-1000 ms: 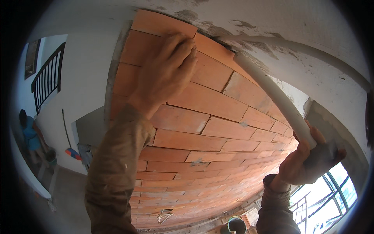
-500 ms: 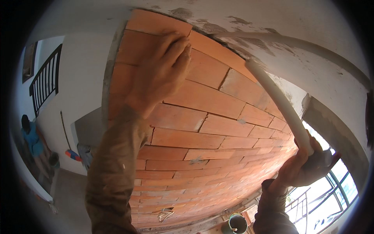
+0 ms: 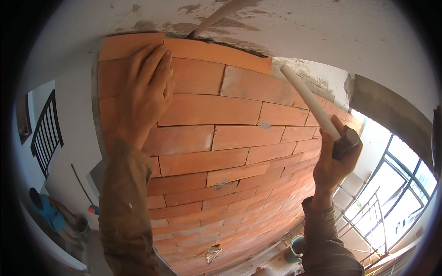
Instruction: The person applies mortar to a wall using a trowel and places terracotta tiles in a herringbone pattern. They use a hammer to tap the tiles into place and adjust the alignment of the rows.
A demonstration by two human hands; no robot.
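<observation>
- The fingers of the left hand (image 3: 147, 89) are close together and a little bent; they appear to rest on the bricks and do not grasp anything.
- Their tips lie at the joint where two bricks of the top row meet: the left top brick (image 3: 124, 47) is beside and partly under the fingers, and the long top brick (image 3: 216, 53) begins at the fingertips and goes to the right.
- The fingers of the right hand (image 3: 334, 170) are closed around a tool (image 3: 311, 102), near its dark end, with the thumb on the left side.
- The pale stick of this tool points up and left from the fingers; its tip is near the right end of the long top brick, and whether it touches the wall, one cannot tell.
- Below both hands spreads the brick wall (image 3: 230, 161), in orange rows, with loose wires (image 3: 212, 254) low down.
- Directly above the top row is the stained ceiling (image 3: 322, 37).
- Farther out, a window (image 3: 405, 184) and a bucket (image 3: 293, 253) are at the right; at the far left, a person in blue (image 3: 51, 215) bends below a dark railing (image 3: 46, 133).
</observation>
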